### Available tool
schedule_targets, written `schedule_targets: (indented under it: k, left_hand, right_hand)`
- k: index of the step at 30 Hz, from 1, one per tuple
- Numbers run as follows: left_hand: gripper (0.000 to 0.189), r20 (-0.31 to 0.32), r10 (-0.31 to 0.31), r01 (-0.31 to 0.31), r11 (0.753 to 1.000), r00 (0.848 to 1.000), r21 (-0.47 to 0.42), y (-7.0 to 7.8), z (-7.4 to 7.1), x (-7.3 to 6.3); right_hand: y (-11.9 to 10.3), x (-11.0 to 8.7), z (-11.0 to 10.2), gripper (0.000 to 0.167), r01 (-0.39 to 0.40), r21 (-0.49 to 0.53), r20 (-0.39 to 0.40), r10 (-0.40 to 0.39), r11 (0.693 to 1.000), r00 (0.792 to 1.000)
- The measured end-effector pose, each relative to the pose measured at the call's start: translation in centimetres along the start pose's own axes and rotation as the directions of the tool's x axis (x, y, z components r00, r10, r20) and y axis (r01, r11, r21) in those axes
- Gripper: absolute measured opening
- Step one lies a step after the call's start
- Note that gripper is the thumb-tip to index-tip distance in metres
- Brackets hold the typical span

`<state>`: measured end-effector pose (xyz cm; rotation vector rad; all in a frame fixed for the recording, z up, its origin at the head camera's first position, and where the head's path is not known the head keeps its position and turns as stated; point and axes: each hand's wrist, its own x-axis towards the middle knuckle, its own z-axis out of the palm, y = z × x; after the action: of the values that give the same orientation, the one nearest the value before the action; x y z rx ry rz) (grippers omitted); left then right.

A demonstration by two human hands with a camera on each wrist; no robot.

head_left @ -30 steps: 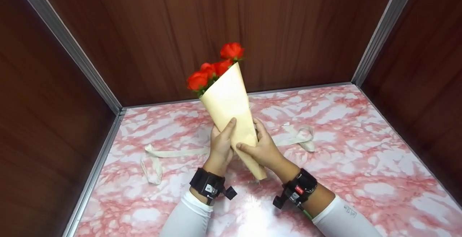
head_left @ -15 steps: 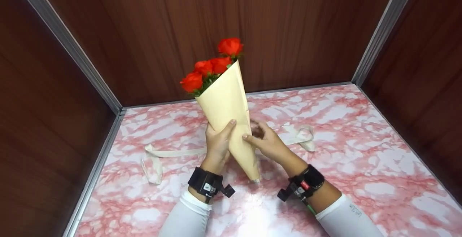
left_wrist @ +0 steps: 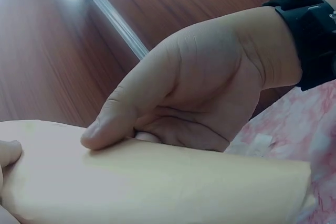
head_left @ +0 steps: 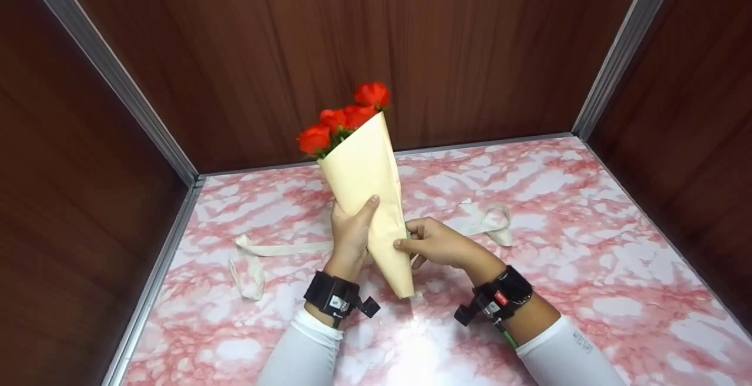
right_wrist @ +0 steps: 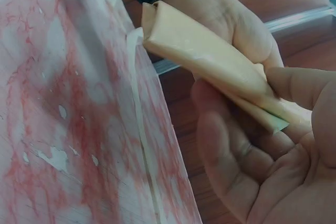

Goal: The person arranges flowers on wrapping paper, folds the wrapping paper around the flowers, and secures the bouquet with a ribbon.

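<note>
Several red roses [head_left: 314, 138] stick out of a cone of cream wrapping paper [head_left: 359, 165], which tilts up and to the left above the table. My left hand [head_left: 349, 230] grips the cone from its left side, thumb along the front. At the lower right edge, my right hand [head_left: 437, 244] pinches the paper between thumb and fingers. The right wrist view shows a loose paper flap [right_wrist: 268, 119] between the right thumb and the curled fingers. In the left wrist view the right thumb [left_wrist: 102, 132] presses on the paper. The stems are hidden inside the wrap.
Behind the bouquet, a cream ribbon [head_left: 294, 249] lies across the table [head_left: 564, 245], its right end looped [head_left: 496, 221]. The table has a red-and-white marbled top. Brown wood-look panels [head_left: 470, 51] with metal edging enclose it at the back and sides.
The right hand has loosened, shifted up the paper's right edge, then come down to pinch it lower. The wrap's lower end has swung left. The left hand keeps its grip.
</note>
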<state>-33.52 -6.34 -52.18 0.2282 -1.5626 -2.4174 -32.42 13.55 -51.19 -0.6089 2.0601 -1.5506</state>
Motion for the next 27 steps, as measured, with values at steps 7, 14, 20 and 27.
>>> schedule_targets:
  k: [7, 14, 20, 27]
  left_hand:
    - [0.065, 0.096, -0.067, 0.055, 0.991, 0.993, 0.126, -0.9, -0.3, 0.2]
    - [0.069, 0.209, -0.197, 0.151, 0.964, 0.958, 0.219, -1.8, -1.2, 1.1]
    - [0.082, 0.204, -0.264, 0.142, 0.870, 0.943, 0.472, -2.2, -1.9, 1.3]
    - [0.096, 0.234, -0.172, -0.007, 0.793, 0.957, 0.609, -2.3, -2.4, 1.0]
  right_hand:
    - [0.6, 0.3, 0.3, 0.048, 0.007, 0.061, -0.043, -0.004, 0.998, 0.999]
    - [2.1, 1.0, 0.3, 0.056, -0.014, 0.065, -0.111, 0.021, 0.998, 0.994]
    - [3.6, 1.4, -0.1, 0.057, -0.067, 0.138, -0.128, 0.085, 0.988, 0.988]
    - [4.2, 1.3, -0.4, 0.050, -0.176, 0.079, -0.111, 0.184, 0.981, 0.977]
